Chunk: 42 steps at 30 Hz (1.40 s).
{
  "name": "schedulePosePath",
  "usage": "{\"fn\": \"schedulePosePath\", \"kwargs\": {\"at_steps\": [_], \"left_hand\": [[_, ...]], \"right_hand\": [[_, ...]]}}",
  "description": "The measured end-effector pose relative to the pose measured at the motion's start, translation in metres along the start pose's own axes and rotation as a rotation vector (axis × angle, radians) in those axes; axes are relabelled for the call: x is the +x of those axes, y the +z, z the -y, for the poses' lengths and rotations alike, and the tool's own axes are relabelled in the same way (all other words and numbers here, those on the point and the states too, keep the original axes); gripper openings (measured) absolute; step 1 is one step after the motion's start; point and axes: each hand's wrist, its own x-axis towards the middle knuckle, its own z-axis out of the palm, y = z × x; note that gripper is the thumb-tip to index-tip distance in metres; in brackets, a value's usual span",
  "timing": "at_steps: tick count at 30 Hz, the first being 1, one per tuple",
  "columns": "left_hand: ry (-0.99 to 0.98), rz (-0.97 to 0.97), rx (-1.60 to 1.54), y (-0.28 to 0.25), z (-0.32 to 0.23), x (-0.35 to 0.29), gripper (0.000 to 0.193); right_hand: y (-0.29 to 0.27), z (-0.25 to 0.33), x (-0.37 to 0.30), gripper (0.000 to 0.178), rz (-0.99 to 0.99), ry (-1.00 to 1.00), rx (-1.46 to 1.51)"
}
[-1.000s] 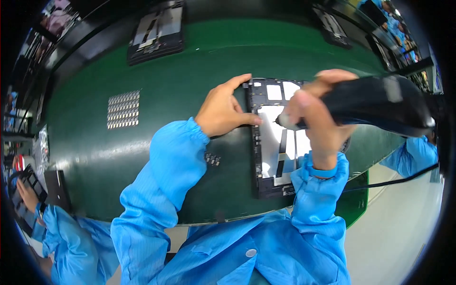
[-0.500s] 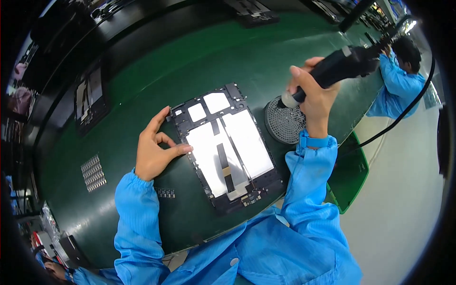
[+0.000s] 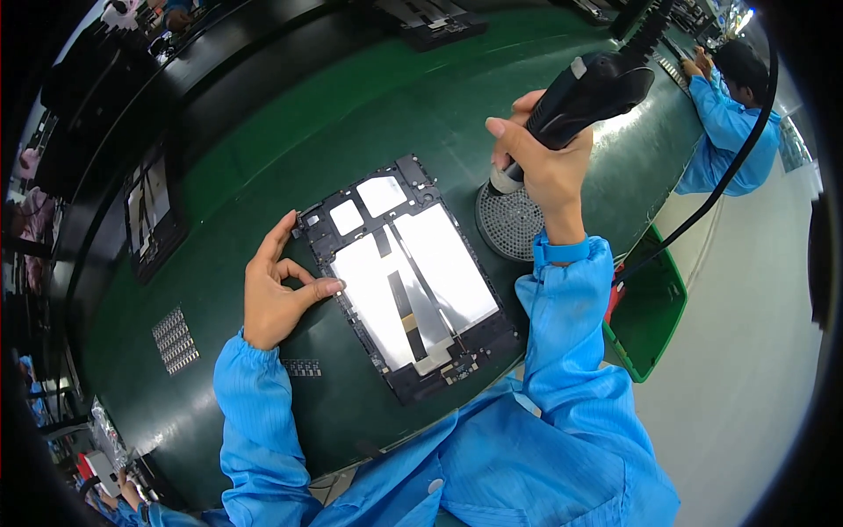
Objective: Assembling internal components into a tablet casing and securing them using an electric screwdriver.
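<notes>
A tablet chassis [image 3: 439, 255] with a black frame, bright silver panels and a dark ribbon cable lies flat on the green table. My left hand [image 3: 279, 294] holds its left edge, thumb on the rim and a fingertip at the upper left corner. My right hand [image 3: 558, 176] is wrapped round a black corded electric screwdriver [image 3: 587, 97], tilted with its light-coloured nose down. That nose is over the upper left rim of a round grey tray [image 3: 511, 227] full of small holes, right of the chassis. The bit tip cannot be made out.
Small parts in a grid [image 3: 176, 341] and a short strip [image 3: 301, 368] lie to the left. Another chassis [image 3: 151, 206] rests at far left, one more [image 3: 430, 22] at the back. A green bin [image 3: 654, 307] stands beside the table's right edge. Beyond, a person in blue [image 3: 729, 132] works.
The whole view has shifted slightly. My right hand and the screwdriver have moved a little left over the round tray. My left hand keeps its place on the chassis edge.
</notes>
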Motion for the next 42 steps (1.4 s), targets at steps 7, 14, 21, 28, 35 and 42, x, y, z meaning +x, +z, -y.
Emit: {"fn": "schedulePosePath", "kwargs": {"at_steps": [7,14,21,28,35,42], "left_hand": [[0.010,-0.014,0.002,-0.003,0.005,-0.003,0.094],[-0.058,0.056,-0.107,-0.008,0.001,0.001,0.075],[0.054,0.077,-0.115,-0.017,0.013,0.000,0.074],[0.116,0.057,-0.163,-0.014,0.029,0.002,0.073],[0.132,0.032,-0.130,-0.014,0.028,0.002,0.072],[0.123,0.045,-0.136,-0.013,0.030,0.003,0.071]], "right_hand": [[0.005,-0.003,-0.002,0.020,0.007,0.022,0.005],[0.026,0.038,-0.015,0.032,0.006,-0.035,0.145],[0.128,0.049,-0.046,0.031,0.392,-0.007,0.378],[0.161,0.032,-0.059,0.025,0.452,0.091,0.301],[0.164,0.027,-0.059,0.026,0.459,0.111,0.290],[0.165,0.023,-0.060,0.026,0.469,0.110,0.303]]}}
